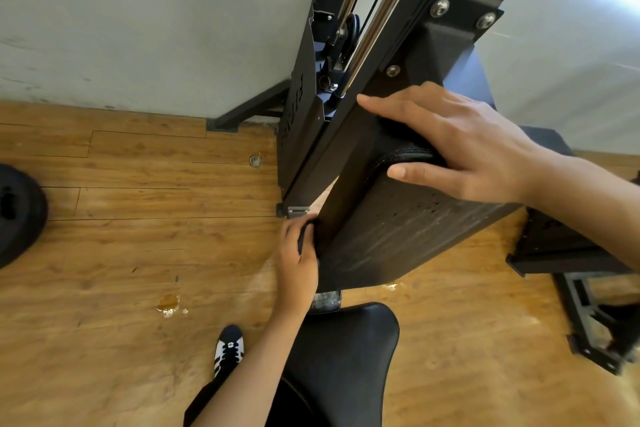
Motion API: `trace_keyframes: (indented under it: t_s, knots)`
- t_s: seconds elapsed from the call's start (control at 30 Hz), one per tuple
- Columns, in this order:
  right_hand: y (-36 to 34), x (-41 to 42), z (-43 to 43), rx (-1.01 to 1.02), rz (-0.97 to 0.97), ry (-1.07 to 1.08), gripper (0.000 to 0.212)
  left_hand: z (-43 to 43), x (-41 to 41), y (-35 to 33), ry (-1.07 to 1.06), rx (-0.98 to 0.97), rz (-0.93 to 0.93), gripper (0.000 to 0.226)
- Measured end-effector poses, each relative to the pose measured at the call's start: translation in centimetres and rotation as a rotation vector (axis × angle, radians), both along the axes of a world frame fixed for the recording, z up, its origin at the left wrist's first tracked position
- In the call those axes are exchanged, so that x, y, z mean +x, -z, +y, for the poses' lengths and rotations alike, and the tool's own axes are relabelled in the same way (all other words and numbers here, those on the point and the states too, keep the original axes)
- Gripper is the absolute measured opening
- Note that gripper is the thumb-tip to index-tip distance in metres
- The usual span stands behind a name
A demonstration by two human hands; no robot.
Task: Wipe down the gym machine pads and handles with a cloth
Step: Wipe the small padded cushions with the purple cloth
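left hand [298, 265] curled round dark cloth [307, 234] at pad [398, 229] edge; right hand [460, 146] flat, fingers straight, bracing top. best: long firm strokes, overlapping.

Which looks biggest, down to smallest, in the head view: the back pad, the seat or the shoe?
1. back pad
2. seat, though the frame edge cuts it off
3. shoe
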State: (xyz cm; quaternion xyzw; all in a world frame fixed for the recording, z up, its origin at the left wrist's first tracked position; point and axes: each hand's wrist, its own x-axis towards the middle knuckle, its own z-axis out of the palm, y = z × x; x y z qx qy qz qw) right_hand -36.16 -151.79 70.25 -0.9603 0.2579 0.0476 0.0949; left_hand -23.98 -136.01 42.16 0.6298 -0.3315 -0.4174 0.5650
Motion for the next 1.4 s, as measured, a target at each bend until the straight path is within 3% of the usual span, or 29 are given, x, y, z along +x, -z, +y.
trace_keyframes:
  t_s: [0.17, 0.33, 0.43, 0.63, 0.77, 0.83, 0.93, 1.2, 1.33, 1.4]
  knots:
    - [0.1, -0.1, -0.1, 0.008, -0.013, -0.011, 0.074, 1.9, -0.5, 5.1, 0.017, 0.259, 0.103, 0.024]
    - [0.0, 0.0, 0.1, 0.006, 0.000, 0.000, 0.074, 0.4, 0.0, 0.3, -0.094, 0.053, 0.112, 0.023]
    - [-0.1, 0.1, 0.1, 0.002, 0.002, 0.004, 0.074, 0.3, -0.5, 1.0, -0.078, -0.010, 0.097, 0.032]
    - [-0.3, 0.0, 0.0, 0.016, 0.028, 0.014, 0.074, 2.2, 0.0, 9.2, 0.002, 0.270, 0.126, 0.023]
    - [-0.3, 0.3, 0.0, 0.021, 0.040, 0.024, 0.074, 1.9, -0.1, 9.9, 0.025, 0.400, 0.230, 0.018]
    - [-0.2, 0.3, 0.2, 0.025, 0.041, 0.030, 0.074, 1.7, -0.2, 9.2, -0.010, 0.355, 0.297, 0.023]
    - [-0.3, 0.3, 0.2, 0.022, 0.033, 0.032, 0.073, 2.8, -0.4, 9.8, 0.006, 0.267, 0.251, 0.026]
    - [-0.1, 0.3, 0.2, 0.016, 0.042, 0.042, 0.075, 1.7, 0.0, 14.1, 0.015, 0.423, 0.211, 0.017]
    - [-0.2, 0.2, 0.3, 0.008, 0.045, 0.038, 0.075, 2.2, -1.1, 11.4, -0.091, 0.233, 0.109, 0.022]
    - [-0.1, 0.4, 0.3, 0.015, 0.053, 0.041, 0.075, 2.7, -1.2, 11.8, -0.101, 0.232, 0.087, 0.023]
